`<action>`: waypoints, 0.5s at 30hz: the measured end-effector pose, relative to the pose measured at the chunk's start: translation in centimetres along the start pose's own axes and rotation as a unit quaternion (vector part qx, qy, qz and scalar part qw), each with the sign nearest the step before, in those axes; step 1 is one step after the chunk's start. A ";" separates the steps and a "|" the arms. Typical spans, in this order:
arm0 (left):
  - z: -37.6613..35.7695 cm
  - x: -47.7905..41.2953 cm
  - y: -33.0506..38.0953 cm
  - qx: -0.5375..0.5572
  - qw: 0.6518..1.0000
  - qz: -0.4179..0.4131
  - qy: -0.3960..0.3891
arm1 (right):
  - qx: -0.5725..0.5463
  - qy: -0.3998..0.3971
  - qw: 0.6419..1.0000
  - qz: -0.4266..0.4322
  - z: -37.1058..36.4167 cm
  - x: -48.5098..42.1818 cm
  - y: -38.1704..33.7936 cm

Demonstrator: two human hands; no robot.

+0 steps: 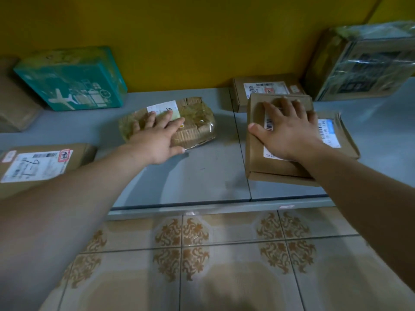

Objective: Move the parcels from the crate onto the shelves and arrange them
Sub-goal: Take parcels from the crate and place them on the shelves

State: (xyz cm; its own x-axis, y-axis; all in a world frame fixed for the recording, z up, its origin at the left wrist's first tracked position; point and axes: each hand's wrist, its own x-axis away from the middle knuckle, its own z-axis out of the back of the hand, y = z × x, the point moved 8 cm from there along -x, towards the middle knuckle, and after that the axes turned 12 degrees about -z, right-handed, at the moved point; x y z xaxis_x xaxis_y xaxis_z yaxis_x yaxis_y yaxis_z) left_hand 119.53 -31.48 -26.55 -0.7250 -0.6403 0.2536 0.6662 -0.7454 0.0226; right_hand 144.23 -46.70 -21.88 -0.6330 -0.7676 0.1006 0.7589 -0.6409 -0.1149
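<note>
My left hand (160, 134) lies flat, fingers spread, on a tape-wrapped cardboard parcel (197, 122) with a white label, in the middle of the grey shelf (202, 173). My right hand (289, 129) rests with straight spread fingers on top of a plain brown box (258, 153), thumb at its left edge. That box sits partly over a flat brown parcel (343, 135) with a white and blue label. Behind them lies another labelled brown box (265, 88). The crate is out of view.
A teal box (71, 79) leans on the yellow wall at the back left. A labelled brown box (38, 162) sits front left, another brown parcel (15, 104) far left. A large plastic-wrapped box (363, 63) stands back right. Patterned floor tiles (224, 254) lie below the shelf edge.
</note>
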 end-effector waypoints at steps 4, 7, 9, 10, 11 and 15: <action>1.2 -2.1 -0.7 -0.052 0.997 -0.027 0.049 | -0.004 0.003 1.000 0.000 -0.1 0.0 0.0; 2.2 -4.1 -1.6 -0.066 0.993 0.030 0.091 | -0.005 0.005 1.000 -0.002 -0.1 0.0 -0.1; 1.9 -5.3 -1.5 -0.011 0.993 0.064 0.103 | -0.006 0.003 1.000 -0.003 0.0 0.0 -0.1; 1.4 -5.8 -1.3 0.023 0.991 0.072 0.109 | -0.007 0.001 1.000 -0.004 -0.1 -0.1 -0.1; 1.0 -6.2 -1.2 0.045 0.989 0.080 0.116 | -0.008 -0.001 1.000 -0.006 -0.1 -0.1 -0.1; 1.2 -7.4 -0.6 0.041 0.981 0.122 0.143 | -0.007 -0.005 1.000 -0.009 -0.4 -0.3 0.0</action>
State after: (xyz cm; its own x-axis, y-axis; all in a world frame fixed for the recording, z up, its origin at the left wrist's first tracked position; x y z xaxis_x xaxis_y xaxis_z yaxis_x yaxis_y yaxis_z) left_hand 124.75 -26.10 -27.32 -0.5543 -0.8321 -0.0200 0.8290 -0.5541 0.0754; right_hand 144.38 -46.49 -22.35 -0.6452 -0.7556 0.1129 0.7450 -0.6550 -0.1265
